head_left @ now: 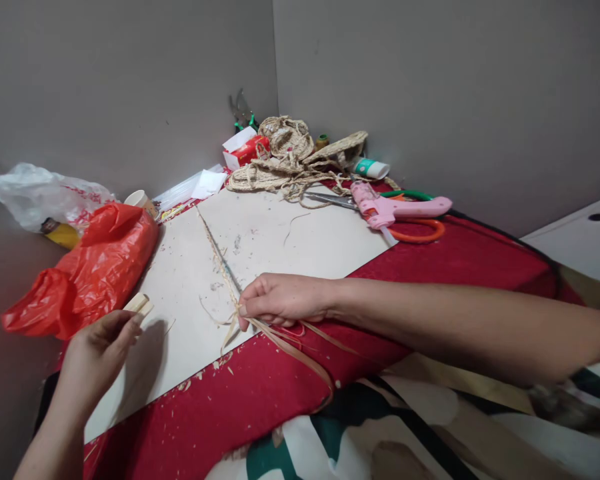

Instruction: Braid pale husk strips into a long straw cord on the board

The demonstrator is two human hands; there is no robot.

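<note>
My right hand [280, 300] pinches a narrow straw braid [217, 250] near its lower end, at the front part of a white board. The braid stretches away from the fingers towards the back of the board. Loose flat straw strands [300, 353] trail from under the hand over the red cloth, and shorter ends stick out to its left. My left hand [97, 353] is closed on a small pale clothespin-like piece [139, 304], held above the board's left side, apart from the braid. Its far end shows; the fingers cover the rest.
Straw scraps dot the white board [260, 227] and red cloth [205, 413]. A red plastic bag [115, 247] and a paper cup [141, 200] stand left. Coiled braids [285, 153] lie at the back. A pink glue gun [390, 208] rests across orange-and-green-handled scissors [425, 231] at right. Grey walls meet behind.
</note>
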